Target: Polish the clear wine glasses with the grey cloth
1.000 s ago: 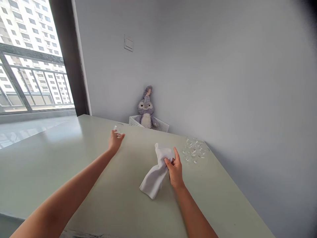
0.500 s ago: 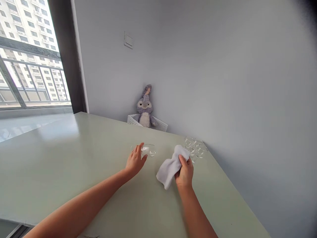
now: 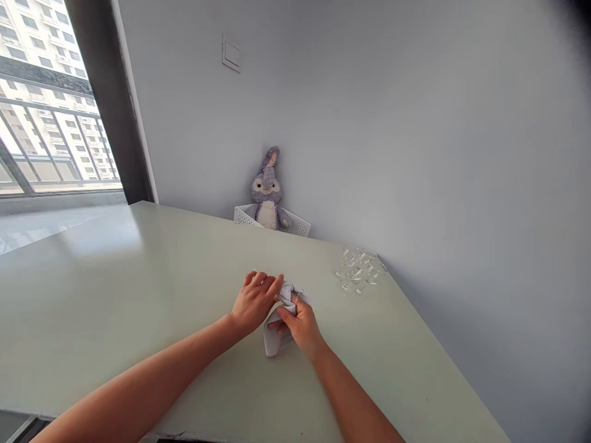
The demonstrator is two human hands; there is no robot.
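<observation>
"White, rumpled fabric cloth [image 3: 272, 344] was pinched in the right hand [image 3: 305, 325] over the pale green, glossy tabletop [image 3: 194, 271], by a clear, curved glass [image 3: 299, 295] partly hidden between the hands."

"And the left hand [image 3: 255, 301]?"

"Bent beside the glass, its grip impossible to tell."

"The risk?"

"A loose hold could drop the smooth glass; twisted cloth could crack it."

The person's left hand [image 3: 255, 303] and right hand [image 3: 302, 324] are bare, with slender fingers [image 3: 277, 285]. The left forearm [image 3: 152, 378] and right forearm [image 3: 357, 394] are also bare in all their visible length, smooth in outline, and narrower toward the wrists [image 3: 234, 322].
</observation>
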